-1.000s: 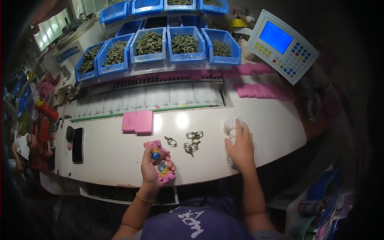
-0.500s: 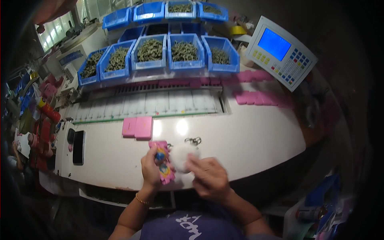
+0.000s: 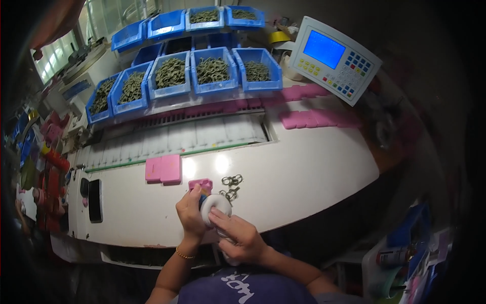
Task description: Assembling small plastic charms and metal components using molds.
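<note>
My left hand (image 3: 189, 215) is closed round a pink mould-like block (image 3: 201, 184) with a scalloped edge. A bit of blue and yellow shows on the block's upper face; the rest is covered. In my right hand (image 3: 245, 238) is a white, round, soft-looking pad (image 3: 216, 202), gripped with bent fingers and pressed against the block. Loose white material hangs below that hand. Just beyond the pad lie several small dark metal rings or clasps (image 3: 232, 180) on the white table (image 3: 288, 187).
Two pink blocks (image 3: 163, 169) lie beyond my left hand, and a black phone (image 3: 95, 200) is at the left. Blue bins (image 3: 213, 86) of small metal parts stand at the back. A keypad panel (image 3: 329, 61) with a blue screen leans at the right, above pink blocks (image 3: 319, 118).
The white pad has moved left and nearer me, onto the pink block, and now covers most of its patterned face. More metal pieces show beyond my hands. The whole view has shifted slightly.
</note>
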The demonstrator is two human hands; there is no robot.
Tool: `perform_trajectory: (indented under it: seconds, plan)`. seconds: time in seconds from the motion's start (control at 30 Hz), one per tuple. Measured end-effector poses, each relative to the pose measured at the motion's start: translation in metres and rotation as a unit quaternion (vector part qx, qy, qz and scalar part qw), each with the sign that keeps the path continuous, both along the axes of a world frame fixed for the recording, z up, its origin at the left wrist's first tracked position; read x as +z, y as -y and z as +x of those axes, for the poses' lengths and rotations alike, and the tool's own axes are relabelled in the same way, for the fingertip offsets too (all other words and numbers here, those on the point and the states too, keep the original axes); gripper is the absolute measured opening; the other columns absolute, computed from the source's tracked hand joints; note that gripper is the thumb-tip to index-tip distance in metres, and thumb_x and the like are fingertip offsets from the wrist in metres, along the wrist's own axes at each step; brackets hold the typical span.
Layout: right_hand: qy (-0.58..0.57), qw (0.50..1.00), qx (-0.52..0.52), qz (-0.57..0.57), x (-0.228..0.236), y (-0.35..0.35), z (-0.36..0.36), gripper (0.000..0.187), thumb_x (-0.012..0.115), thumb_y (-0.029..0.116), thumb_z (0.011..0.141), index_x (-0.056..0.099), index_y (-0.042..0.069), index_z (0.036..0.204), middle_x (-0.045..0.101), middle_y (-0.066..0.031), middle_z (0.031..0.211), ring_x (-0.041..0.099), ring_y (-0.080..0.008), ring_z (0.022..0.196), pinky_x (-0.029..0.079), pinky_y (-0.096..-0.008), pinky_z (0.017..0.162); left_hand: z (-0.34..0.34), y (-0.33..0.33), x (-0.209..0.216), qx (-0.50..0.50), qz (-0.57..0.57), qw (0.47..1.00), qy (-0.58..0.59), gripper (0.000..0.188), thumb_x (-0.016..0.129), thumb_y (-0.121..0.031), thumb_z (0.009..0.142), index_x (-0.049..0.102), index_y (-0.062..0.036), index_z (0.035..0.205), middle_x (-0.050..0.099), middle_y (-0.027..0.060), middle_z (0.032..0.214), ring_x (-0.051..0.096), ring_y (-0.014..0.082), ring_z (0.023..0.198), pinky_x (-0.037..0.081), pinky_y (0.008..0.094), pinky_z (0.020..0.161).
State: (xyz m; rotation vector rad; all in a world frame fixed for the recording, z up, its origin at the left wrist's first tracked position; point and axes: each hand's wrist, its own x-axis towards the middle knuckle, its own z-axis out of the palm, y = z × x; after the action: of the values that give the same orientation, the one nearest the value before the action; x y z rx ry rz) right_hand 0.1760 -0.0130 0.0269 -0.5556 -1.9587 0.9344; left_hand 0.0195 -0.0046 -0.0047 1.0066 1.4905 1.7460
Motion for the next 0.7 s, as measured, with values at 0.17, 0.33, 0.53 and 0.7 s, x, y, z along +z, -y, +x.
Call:
perform_trajectory:
  seconds: [0.17,0.33,0.53,0.7]
  plan:
    - [0.042,0.991,-0.126,-0.005,0.017,-0.029,0.048,0.055,0.058,-0.005,0.069,0.063,-0.002,0.124,0.067,-0.0152,0.118,0.061,-0.0273,0.092,0.050,-0.0383,0.085,-0.010,0.001,0.018,-0.028,-0.045,0.970,0.239,0.039,0.047,-0.034,0.101,0.062,0.0015,0.099,0.063,0.0124,0.076,0.062,0.0195,0.052,0.052,0.0305,0.047]
    - [0.177,0.968,-0.147,0.096,-0.001,-0.037,0.037,0.056,0.073,0.024,0.082,0.059,-0.001,0.129,0.054,-0.0112,0.139,0.048,-0.0274,0.112,0.036,-0.0408,0.103,-0.003,0.002,0.017,-0.137,-0.096,0.938,0.303,0.046,0.038,-0.040,0.104,0.058,0.0015,0.109,0.063,0.0132,0.076,0.059,0.0191,0.049,0.047,0.0281,0.041]
    - [-0.001,0.975,0.058,-0.215,-0.016,-0.051,0.012,0.055,0.070,0.032,0.092,0.052,0.002,0.136,0.054,-0.0101,0.128,0.049,-0.0187,0.116,0.037,-0.0362,0.105,0.008,0.017,0.016,-0.253,-0.115,0.946,0.169,0.054,0.035,-0.043,0.105,0.060,0.0050,0.110,0.066,0.0150,0.078,0.061,0.0189,0.052,0.049,0.0288,0.043]
    - [-0.065,0.940,0.078,-0.327,-0.021,-0.051,0.014,0.049,0.066,0.029,0.096,0.053,0.002,0.134,0.057,-0.0077,0.121,0.054,-0.0152,0.112,0.041,-0.0328,0.100,0.010,0.022,0.020,-0.240,-0.111,0.933,0.244,0.052,0.037,-0.040,0.103,0.060,0.0059,0.110,0.066,0.0169,0.079,0.065,0.0216,0.054,0.053,0.0299,0.044]
